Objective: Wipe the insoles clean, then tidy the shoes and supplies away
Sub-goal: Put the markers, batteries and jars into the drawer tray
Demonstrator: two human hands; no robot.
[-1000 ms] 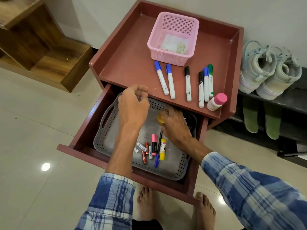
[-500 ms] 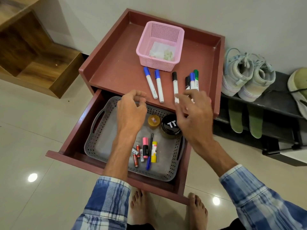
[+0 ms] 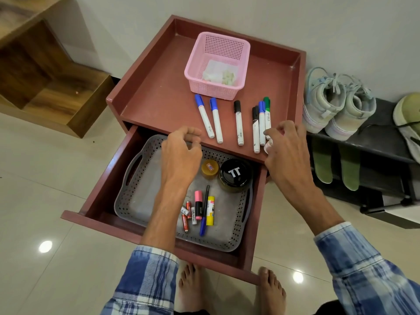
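Red-brown cabinet stands against the wall with its drawer pulled out toward you. The black shoe rack is just beside it on your right. A grey perforated tray fills the drawer. The pale sneakers sit as a pair on the rack's top shelf, and the two green insoles stand on the shelf below, well apart from both your hands. A pink basket sits at the back of the cabinet top, with six markers lying in front of it. Your left hand hangs over the drawer's back edge, fingers loosely curled, nothing held. Your right hand is at the top's front right corner, fingers curled over a small white bottle that shows only under the thumb. You cannot tell from this view whether the grip has closed on it.
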